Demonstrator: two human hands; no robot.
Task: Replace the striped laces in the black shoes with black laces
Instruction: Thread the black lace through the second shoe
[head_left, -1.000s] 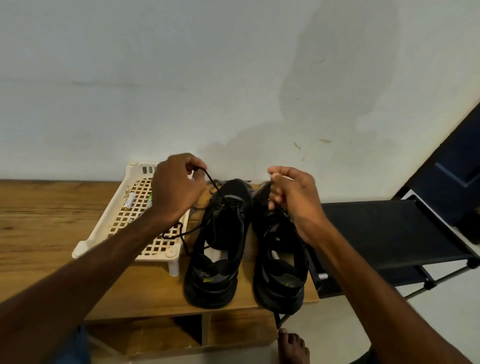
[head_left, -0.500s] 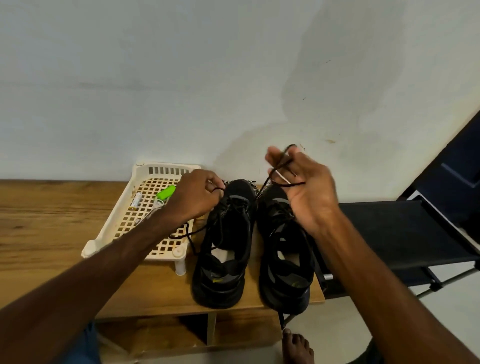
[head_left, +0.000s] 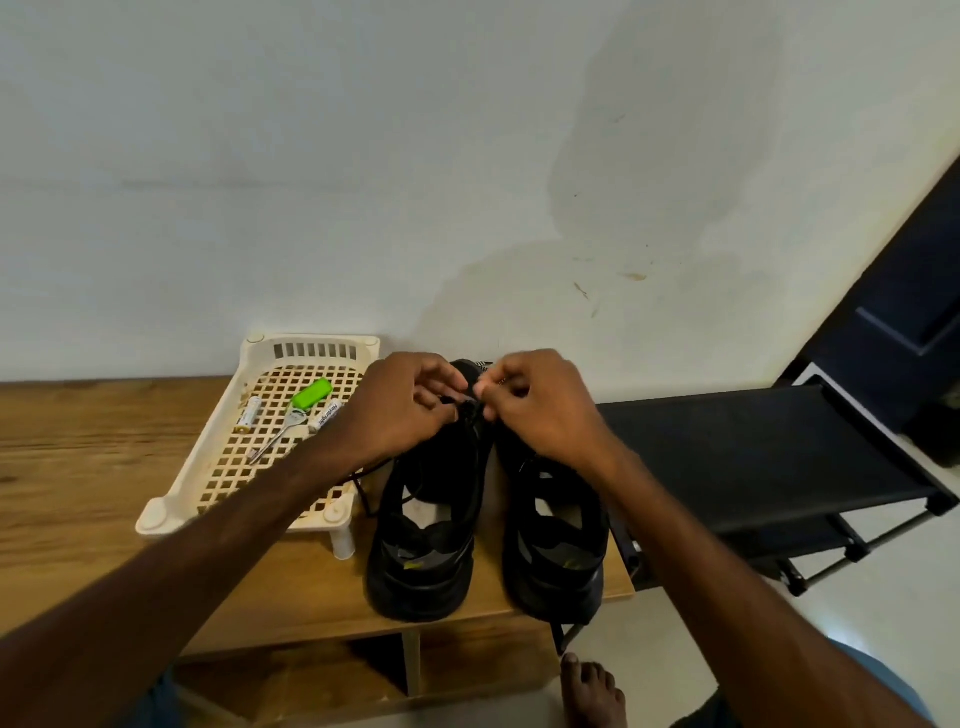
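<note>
Two black shoes stand side by side on the wooden table (head_left: 78, 467), heels toward me: the left shoe (head_left: 423, 545) and the right shoe (head_left: 558, 551). My left hand (head_left: 405, 410) and my right hand (head_left: 535, 405) meet over the front of the left shoe, and each pinches the black lace (head_left: 464, 402) between fingertips. A slack strand of that lace trails down beside the left shoe's left flank. A bit of striped lace (head_left: 483, 365) peeks out behind the shoes at the wall.
A cream plastic lattice basket (head_left: 208, 467) stands left of the shoes, holding a green object (head_left: 311, 392), a battery and a key. A black shelf rack (head_left: 753, 457) stands to the right, past the table's end. My bare foot (head_left: 592, 691) is on the floor below.
My right hand came down and left from its raised position. My left hand shifted right, so both now meet over the left shoe's front, pinching the lace.
</note>
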